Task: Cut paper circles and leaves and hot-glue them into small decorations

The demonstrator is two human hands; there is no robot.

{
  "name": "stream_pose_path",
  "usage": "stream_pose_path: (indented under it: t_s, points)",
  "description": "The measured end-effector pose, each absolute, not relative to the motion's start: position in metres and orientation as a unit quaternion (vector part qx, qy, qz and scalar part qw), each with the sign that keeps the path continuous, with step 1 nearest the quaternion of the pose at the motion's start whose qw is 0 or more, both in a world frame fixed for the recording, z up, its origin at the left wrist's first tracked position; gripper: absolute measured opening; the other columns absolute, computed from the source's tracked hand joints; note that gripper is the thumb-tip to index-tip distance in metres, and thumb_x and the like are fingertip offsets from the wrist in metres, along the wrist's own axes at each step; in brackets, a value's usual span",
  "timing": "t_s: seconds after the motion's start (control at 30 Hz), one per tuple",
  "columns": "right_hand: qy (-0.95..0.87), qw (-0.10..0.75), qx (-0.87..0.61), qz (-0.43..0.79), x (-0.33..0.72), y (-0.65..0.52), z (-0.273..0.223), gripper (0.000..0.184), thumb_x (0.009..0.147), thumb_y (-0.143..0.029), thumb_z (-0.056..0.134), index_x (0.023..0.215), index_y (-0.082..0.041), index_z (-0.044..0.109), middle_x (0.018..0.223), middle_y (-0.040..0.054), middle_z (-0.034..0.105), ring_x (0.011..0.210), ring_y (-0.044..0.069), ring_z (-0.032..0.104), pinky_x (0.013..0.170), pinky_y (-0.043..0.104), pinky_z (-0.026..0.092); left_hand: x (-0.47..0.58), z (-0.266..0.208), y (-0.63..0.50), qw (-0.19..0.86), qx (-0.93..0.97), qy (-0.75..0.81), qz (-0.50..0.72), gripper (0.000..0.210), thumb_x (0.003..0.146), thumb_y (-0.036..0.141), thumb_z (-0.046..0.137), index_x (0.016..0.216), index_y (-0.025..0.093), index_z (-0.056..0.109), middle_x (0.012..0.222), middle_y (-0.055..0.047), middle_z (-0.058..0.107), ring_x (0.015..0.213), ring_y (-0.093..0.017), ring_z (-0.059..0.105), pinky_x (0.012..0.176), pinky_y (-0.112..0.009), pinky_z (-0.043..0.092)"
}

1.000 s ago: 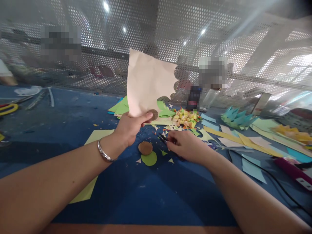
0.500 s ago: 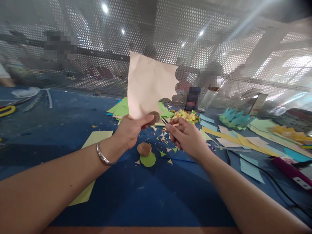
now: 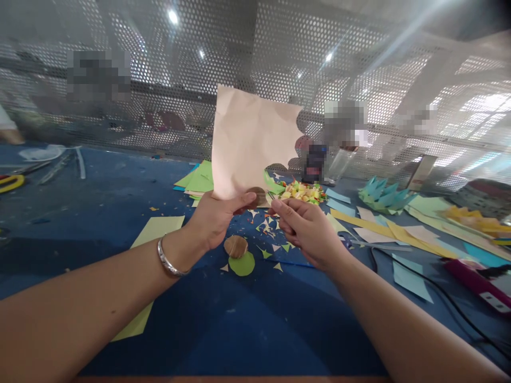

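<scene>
My left hand (image 3: 213,221), with a silver bangle at its wrist, is closed on the lower edge of a pale pink sheet of paper (image 3: 253,135). Its thumb presses a round brown disc (image 3: 260,198) against the sheet. Scalloped bites run along the paper's right and lower right edge. In my right hand (image 3: 303,226) are small scissors (image 3: 271,196); only thin blade tips show beside the disc, the handles being hidden in the fingers. Below the hands, a wooden-looking disc (image 3: 236,246) lies partly over a green paper circle (image 3: 242,265) on the blue table.
Paper scraps (image 3: 267,226) litter the table behind the hands, near a heap of coloured cuttings (image 3: 304,191). Paper strips (image 3: 371,223), a blue folded-paper piece (image 3: 384,194) and a purple power strip (image 3: 479,284) with a black cable lie right. Yellow-handled scissors (image 3: 11,183) lie far left.
The pink sheet and the disc have shifted slightly to the right with my left hand. The scissors' blades, apart before, now show less beyond my right fingers.
</scene>
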State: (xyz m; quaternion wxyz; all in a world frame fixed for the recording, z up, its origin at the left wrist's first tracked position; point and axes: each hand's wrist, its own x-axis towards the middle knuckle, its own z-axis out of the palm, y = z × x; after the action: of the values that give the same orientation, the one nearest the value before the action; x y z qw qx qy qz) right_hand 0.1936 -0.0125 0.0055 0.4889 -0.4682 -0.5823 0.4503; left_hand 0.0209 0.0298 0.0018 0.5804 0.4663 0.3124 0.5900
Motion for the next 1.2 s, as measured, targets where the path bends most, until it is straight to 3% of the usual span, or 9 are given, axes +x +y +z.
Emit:
stream_pose_path:
  t_s: [0.33,0.53,0.93,1.2]
  points:
    - [-0.562,0.49,-0.421,0.517,0.192,-0.016,0.008,0.042,0.088,-0.057,0.065,0.071,-0.021,0.052,0.05,-0.0104,0.029,0.041,0.005,0.021,0.039,0.02,0.014,0.023,0.004,0.021,0.618,0.455,0.313,0.559,0.035,0.063,0.024,0.091,0.094,0.016,0.079,0.094,-0.007,0.078,0.08,-0.015,0.067,0.067,-0.025,0.049]
    - [-0.569,0.494,-0.426,0.5,0.191,-0.019,0.01,0.044,0.087,-0.059,0.065,0.069,-0.022,0.049,0.052,-0.0097,0.028,0.042,0.005,0.021,0.037,0.02,0.014,0.028,0.005,0.014,0.639,0.421,0.316,0.561,0.027,0.064,0.022,0.09,0.088,0.018,0.08,0.085,-0.003,0.077,0.072,-0.013,0.065,0.065,-0.024,0.047]
    - [-0.54,0.517,-0.408,0.524,0.188,-0.021,0.011,0.043,0.082,-0.055,0.073,0.068,-0.02,0.053,0.051,-0.0088,0.033,0.041,0.004,0.021,0.036,0.019,0.012,0.032,0.007,0.01,0.693,0.367,0.276,0.556,0.024,0.066,0.017,0.09,0.089,0.017,0.08,0.084,0.0,0.078,0.072,-0.009,0.067,0.068,-0.02,0.051]
    - [-0.536,0.523,-0.397,0.531,0.188,-0.023,0.01,0.046,0.083,-0.059,0.072,0.069,-0.019,0.054,0.051,-0.0089,0.032,0.042,0.004,0.021,0.035,0.017,0.012,0.033,0.009,0.007,0.679,0.363,0.254,0.585,0.027,0.064,0.014,0.09,0.088,0.019,0.08,0.088,-0.001,0.078,0.076,-0.011,0.068,0.073,-0.024,0.051]
